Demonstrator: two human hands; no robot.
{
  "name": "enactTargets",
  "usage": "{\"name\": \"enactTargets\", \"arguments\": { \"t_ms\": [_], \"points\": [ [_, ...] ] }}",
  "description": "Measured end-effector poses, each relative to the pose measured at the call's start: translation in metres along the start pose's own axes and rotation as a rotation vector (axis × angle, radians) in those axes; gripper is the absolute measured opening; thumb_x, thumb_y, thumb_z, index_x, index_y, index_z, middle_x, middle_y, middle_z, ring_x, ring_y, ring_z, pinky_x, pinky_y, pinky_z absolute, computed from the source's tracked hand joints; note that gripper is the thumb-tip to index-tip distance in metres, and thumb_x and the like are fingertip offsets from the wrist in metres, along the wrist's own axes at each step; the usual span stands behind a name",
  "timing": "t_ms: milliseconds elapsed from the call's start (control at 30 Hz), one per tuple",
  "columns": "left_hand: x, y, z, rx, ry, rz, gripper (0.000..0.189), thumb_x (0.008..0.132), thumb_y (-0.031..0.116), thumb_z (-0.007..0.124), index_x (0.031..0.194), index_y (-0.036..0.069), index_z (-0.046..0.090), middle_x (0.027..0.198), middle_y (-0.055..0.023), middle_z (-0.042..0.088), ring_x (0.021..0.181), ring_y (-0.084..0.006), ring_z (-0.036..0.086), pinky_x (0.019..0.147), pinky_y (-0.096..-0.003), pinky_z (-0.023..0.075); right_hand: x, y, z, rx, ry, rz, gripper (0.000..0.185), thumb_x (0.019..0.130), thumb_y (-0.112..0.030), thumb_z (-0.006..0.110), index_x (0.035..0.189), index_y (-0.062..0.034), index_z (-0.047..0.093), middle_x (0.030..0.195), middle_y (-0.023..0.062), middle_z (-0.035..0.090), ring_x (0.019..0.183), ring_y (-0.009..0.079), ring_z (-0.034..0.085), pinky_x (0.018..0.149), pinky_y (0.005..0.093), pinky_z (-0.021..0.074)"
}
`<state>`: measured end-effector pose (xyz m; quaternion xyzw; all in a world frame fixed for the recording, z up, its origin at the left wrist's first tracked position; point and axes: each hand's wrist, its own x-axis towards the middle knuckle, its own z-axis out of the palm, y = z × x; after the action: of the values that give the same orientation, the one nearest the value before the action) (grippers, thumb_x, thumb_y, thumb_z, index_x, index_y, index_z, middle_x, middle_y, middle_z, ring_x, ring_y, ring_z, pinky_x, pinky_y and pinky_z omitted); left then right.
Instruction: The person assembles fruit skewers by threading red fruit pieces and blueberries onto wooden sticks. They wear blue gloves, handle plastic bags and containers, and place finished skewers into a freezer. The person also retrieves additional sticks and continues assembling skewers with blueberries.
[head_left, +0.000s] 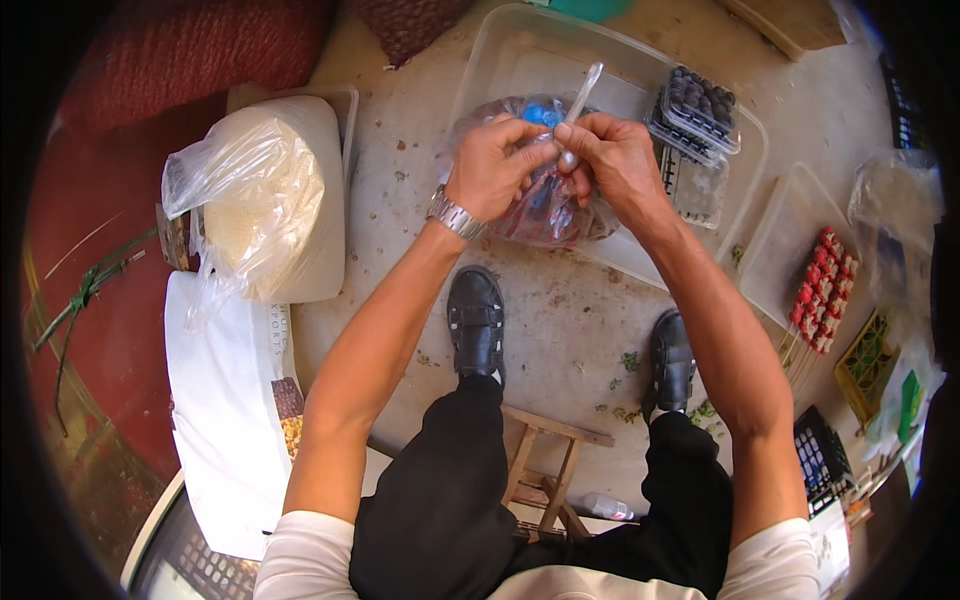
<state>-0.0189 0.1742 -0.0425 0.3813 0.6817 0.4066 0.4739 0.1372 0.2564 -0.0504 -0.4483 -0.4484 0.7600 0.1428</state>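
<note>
Both of my hands meet at the twisted neck of a clear plastic bag (559, 214). My left hand (491, 161), with a metal-banded watch (456, 215) at the wrist, pinches the neck from the left side. From the right, my right hand (615, 154) grips the same neck between thumb and fingers. A rolled end of plastic (587, 88) sticks up above the fingertips. Something blue and reddish contents show through the film, too blurred to name. The bag sits in a large translucent plastic tub (694, 247). My hands partly hide it.
Clamshell boxes of dark round fruit (697, 101) are stacked in the tub's right side. Skewers of red fruit (821, 292) lie on another translucent tray (780, 225). Left stands a big bag of pale granules (262, 217). A wooden stool (551, 465) and plastic bottle (607, 507) are below.
</note>
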Motion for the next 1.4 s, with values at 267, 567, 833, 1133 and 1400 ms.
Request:
{"name": "enactTargets", "arguments": {
  "t_ms": [267,567,833,1133,1400],
  "points": [
    [-0.001,-0.017,0.003,-0.273,0.036,-0.238,0.013,0.085,0.014,0.070,0.083,0.001,0.069,0.067,0.0035,0.060,0.056,-0.0032,0.047,0.049,-0.0220,0.0363,-0.016,0.015,0.014,-0.702,0.127,-0.692,0.029,0.085,-0.009,0.070,0.107,-0.0002,0.054,0.073,0.0146,0.062,0.059,0.0238,0.063,0.053,0.0353,0.0498],
    [0.002,-0.020,0.004,-0.138,0.088,-0.300,0.018,0.081,0.016,0.068,0.079,-0.002,0.068,0.068,0.0005,0.064,0.063,-0.0056,0.053,0.056,-0.0266,0.0437,-0.010,0.024,0.010,-1.016,0.160,-1.025,0.034,0.076,-0.003,0.061,0.110,-0.0033,0.057,0.091,0.0124,0.061,0.077,0.0329,0.062,0.065,0.0417,0.0490],
    [-0.012,0.004,-0.008,0.160,-0.065,-0.081,0.023,0.081,0.017,0.069,0.089,-0.004,0.067,0.072,-0.0070,0.063,0.064,-0.0125,0.056,0.058,-0.0295,0.0449,-0.009,0.013,0.000,-1.143,0.016,-0.971,0.031,0.072,-0.004,0.063,0.103,-0.0025,0.063,0.088,0.0127,0.058,0.081,0.0310,0.058,0.070,0.0413,0.0459],
    [-0.026,-0.015,-0.010,0.329,0.010,0.331,0.016,0.080,0.013,0.068,0.091,0.002,0.066,0.082,-0.0116,0.057,0.072,-0.0275,0.058,0.064,-0.0361,0.0462,-0.014,-0.012,0.006,-0.527,-0.235,-0.004,0.023,0.081,-0.015,0.063,0.087,0.0062,0.069,0.072,0.0137,0.069,0.066,0.0201,0.065,0.064,0.0350,0.0497],
    [-0.024,-0.025,0.007,0.395,0.075,0.345,0.014,0.083,0.016,0.063,0.091,0.004,0.064,0.092,-0.0134,0.058,0.083,-0.0357,0.061,0.070,-0.0432,0.0487,-0.022,-0.008,0.018,-0.126,-0.051,0.222,0.015,0.089,-0.012,0.058,0.090,0.0031,0.060,0.066,0.0073,0.061,0.049,0.0151,0.059,0.043,0.0281,0.0519]
  ]
}}
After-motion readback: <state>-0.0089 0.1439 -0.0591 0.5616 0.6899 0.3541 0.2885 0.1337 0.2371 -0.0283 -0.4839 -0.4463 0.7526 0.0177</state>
